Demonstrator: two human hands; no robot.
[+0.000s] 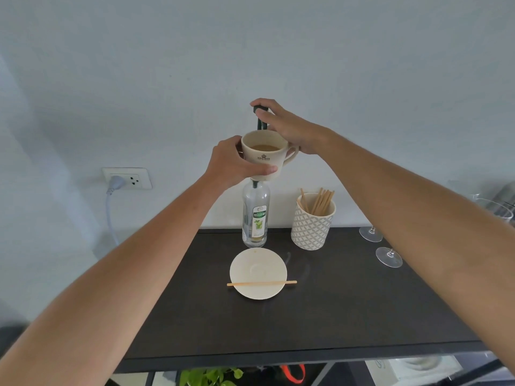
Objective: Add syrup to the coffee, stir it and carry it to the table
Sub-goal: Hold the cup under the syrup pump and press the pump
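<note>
My left hand holds a cream coffee cup up in the air, in front of the neck of a clear glass syrup bottle. Brown coffee shows inside the cup. My right hand rests on the dark green pump head on top of the bottle, fingers curled over it. The bottle stands on the dark shelf top near the wall and is almost empty. Below it lies a cream saucer with a wooden stir stick across its front part.
A patterned white holder with several wooden stir sticks stands to the right of the bottle. Two wine glass bases sit at the right edge. A wall socket with a plugged cable is at the left. A green plant shows under the shelf.
</note>
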